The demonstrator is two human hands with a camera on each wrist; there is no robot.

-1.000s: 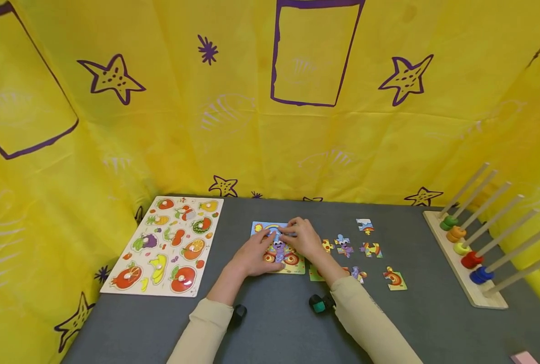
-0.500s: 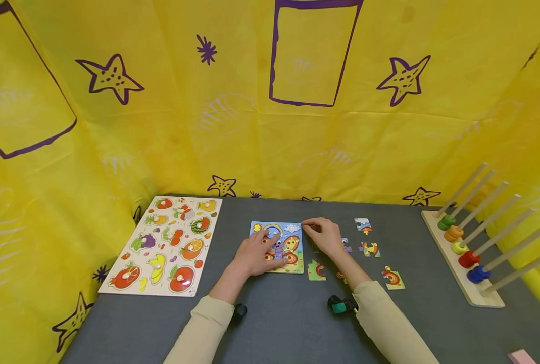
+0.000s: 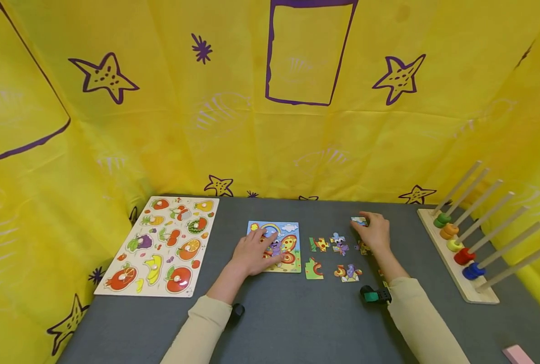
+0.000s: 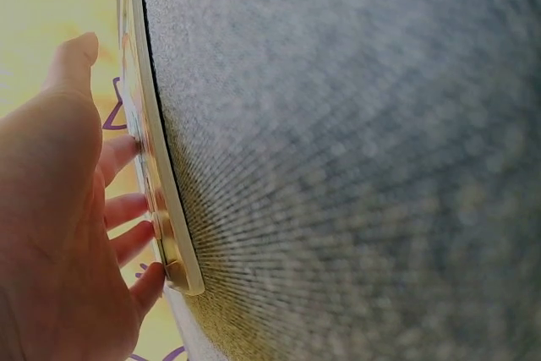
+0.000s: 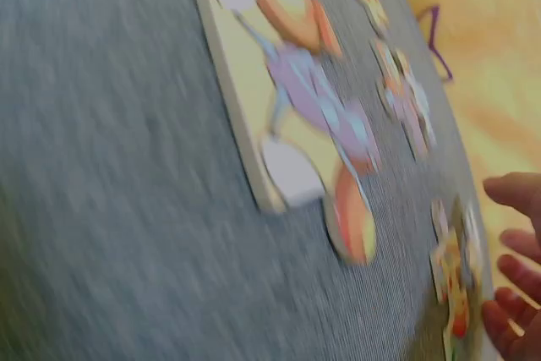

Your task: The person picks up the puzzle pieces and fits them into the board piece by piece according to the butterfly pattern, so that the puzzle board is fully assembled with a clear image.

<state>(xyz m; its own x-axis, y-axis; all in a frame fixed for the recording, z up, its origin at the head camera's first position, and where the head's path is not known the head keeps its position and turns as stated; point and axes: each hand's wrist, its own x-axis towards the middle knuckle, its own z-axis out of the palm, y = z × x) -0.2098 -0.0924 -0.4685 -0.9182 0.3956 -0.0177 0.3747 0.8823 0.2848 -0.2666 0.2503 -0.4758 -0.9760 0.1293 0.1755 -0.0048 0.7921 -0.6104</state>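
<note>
My left hand (image 3: 253,254) rests with spread fingers on a small butterfly puzzle board (image 3: 292,229). In the left wrist view its fingertips lie at the board's edge (image 4: 173,209). Over to the right, my right hand (image 3: 375,231) reaches a blue-and-white puzzle piece (image 3: 358,221), fingertips right at its edge. A rainbow-coloured piece (image 3: 363,248) is partly hidden beneath that hand. Between the hands lie several loose pieces: a butterfly-face piece (image 3: 340,244), a green-and-red piece (image 3: 314,269) and a butterfly-body piece (image 3: 348,273), large in the right wrist view.
A board of fruit shapes with knobs (image 3: 190,253) lies at the left. At the right stands a wooden peg rack (image 3: 460,270) with coloured rings. A pink block (image 3: 517,354) sits near the front right. Yellow cloth (image 3: 233,146) hangs behind the grey table.
My right hand has left the butterfly board and moved right, past the loose pieces, to the blue-and-white piece. The left hand stays on the board.
</note>
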